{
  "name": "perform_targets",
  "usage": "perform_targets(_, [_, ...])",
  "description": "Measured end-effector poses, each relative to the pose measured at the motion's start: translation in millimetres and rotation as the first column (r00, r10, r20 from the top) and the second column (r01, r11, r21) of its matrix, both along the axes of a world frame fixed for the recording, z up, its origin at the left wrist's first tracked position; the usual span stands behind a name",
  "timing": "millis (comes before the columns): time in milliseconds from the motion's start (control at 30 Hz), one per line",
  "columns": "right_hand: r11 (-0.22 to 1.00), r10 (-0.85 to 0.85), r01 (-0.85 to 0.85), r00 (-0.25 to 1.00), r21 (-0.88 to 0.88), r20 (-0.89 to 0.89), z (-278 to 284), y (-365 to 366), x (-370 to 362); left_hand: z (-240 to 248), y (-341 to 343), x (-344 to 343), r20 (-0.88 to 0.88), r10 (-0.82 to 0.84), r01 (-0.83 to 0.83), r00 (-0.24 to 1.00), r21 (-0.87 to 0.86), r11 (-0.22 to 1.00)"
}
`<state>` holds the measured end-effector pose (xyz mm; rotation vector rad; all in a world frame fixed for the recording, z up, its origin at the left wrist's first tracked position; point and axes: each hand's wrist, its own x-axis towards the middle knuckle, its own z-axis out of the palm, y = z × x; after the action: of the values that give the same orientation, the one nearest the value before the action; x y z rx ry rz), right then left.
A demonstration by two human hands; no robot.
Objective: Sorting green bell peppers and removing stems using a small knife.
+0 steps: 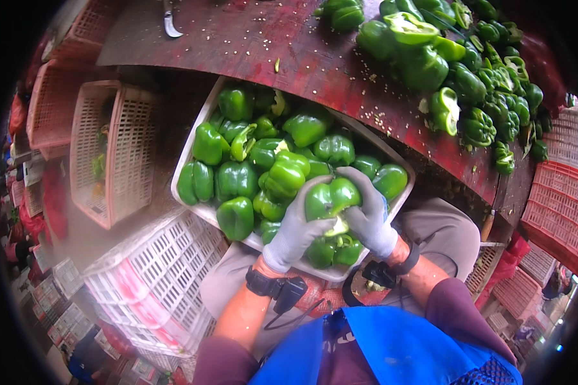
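Note:
Both my hands wear pale grey gloves and hold one green bell pepper (331,196) between them, over a white crate (195,135) of whole green peppers. My left hand (297,226) grips its left side, with the thumb underneath. From the right, my right hand (370,217) wraps its fingers over the far side. A pale, torn-looking piece (340,226) shows below the pepper, between my thumbs; whether it belongs to that pepper I cannot tell. More peppers (334,251) lie in the crate just below my hands.
A red-stained table (237,61) slopes across the far side, scattered with seeds. On it lie a curved knife (171,24) and a heap of whole and cut peppers (469,83). Crates stand left: a pink one (112,154) and a white one (154,282). Red crates (555,199) are stacked right.

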<state>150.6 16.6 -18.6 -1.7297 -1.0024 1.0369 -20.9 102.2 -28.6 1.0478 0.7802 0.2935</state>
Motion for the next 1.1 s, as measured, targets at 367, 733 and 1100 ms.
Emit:
perform_targets(367, [0.988,0.084,-0.058,0.978,0.141,-0.188,3,-66,2,-5,-89,-13,0.29,0.149,-0.047,0.945,-0.329,0.943])
perform_targets(733, [0.922,0.298,-0.299,0.954,0.247,0.043,3,-92,-3,-29,-92,-28,0.202,0.362,-0.176,0.91,-0.603,0.778])
perform_targets(1100, [0.987,0.159,-0.159,0.987,0.012,-0.001,-27,-84,-30,-27,-114,2,0.209,0.54,-0.524,0.815,-0.13,0.842])
